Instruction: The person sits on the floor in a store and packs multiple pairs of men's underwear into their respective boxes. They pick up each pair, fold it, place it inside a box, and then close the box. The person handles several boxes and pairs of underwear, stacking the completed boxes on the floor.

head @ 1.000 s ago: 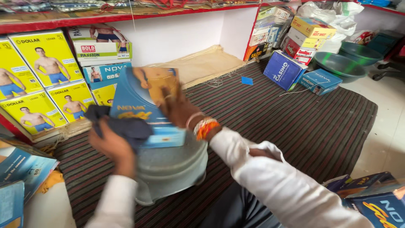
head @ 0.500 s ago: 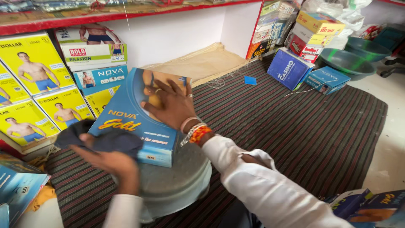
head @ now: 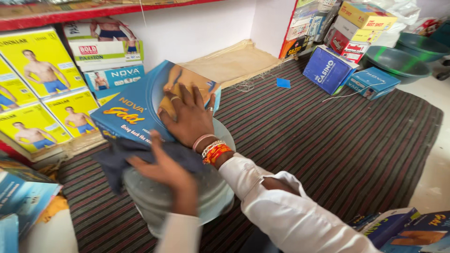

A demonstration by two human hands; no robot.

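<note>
The left hand [head: 161,171], fingers spread and clamped on nothing, presses a dark grey folded cloth garment [head: 123,157] onto the upturned translucent plastic water jar [head: 187,197] beneath it. Just beyond its fingertips lies the flat blue cardboard box with an orange band [head: 133,115], tilted on the jar's base. The right hand [head: 190,119], fingers apart and flat, pins that box from above, wrist bangles toward the body. The step in hand looks like packing the garment; next the box likely needs opening while the cloth stays folded.
</note>
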